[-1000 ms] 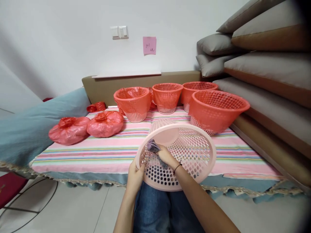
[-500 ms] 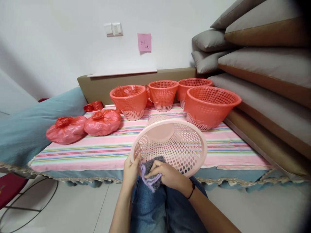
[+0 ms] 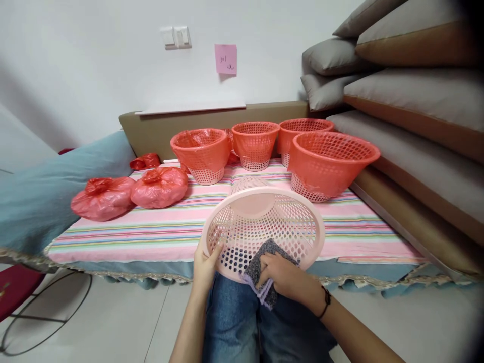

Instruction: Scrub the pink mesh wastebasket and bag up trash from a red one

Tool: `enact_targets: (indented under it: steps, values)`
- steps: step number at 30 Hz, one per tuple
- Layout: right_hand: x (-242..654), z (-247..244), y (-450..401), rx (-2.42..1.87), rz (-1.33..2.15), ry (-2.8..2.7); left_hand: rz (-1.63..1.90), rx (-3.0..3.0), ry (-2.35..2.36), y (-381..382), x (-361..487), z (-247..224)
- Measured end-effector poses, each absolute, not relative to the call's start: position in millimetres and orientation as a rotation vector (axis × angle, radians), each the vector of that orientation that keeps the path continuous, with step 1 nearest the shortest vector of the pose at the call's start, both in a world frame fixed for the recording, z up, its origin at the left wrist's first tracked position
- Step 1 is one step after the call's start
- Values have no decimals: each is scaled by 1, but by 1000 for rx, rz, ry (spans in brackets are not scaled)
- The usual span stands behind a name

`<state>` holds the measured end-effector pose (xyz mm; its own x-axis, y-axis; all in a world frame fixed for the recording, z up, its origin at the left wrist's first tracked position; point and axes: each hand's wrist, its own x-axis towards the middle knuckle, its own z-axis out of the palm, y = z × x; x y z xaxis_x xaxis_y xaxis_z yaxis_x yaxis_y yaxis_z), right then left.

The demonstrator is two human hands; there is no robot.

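A pale pink plastic mesh basket (image 3: 251, 205) lies tipped on its side, its mouth facing me above my knees. My left hand (image 3: 206, 265) grips the left of its rim, thumb on the inside. In my right hand (image 3: 282, 275) is a grey cleaning cloth (image 3: 269, 250) with a lilac edge, pressed against the lower front rim of the basket. Part of that rim is hidden behind the cloth and hand.
Behind the basket stand several baskets lined with red plastic bags, such as the right one (image 3: 328, 164). Two knotted red bags (image 3: 161, 187) lie left on the striped cloth (image 3: 132, 242). Grey and brown cushions (image 3: 416, 101) are stacked at the right.
My right hand has slid the cloth rightward along the basket's front rim. My left hand keeps its hold on the left rim. The view has shifted slightly.
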<state>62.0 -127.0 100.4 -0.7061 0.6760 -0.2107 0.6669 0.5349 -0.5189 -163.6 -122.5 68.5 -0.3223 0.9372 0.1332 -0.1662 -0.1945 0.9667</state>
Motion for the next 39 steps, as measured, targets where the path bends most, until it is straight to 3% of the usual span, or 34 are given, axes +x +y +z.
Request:
enact_targets:
  steps: [6,15,25,39]
  values:
    - [60,96,-125,-1200,915,-2714,1704,821,1324,-140,-150,26]
    - [54,87,-133,-1127,1009,-2600,1485,1118,1354,-119,-186,93]
    - [46,73,-119,-1045,971,-2600,1541,912,1462,-144,-167,52]
    - [42,73,-111,-1008,976,-2565,1630,1074,1574,-147,-180,83]
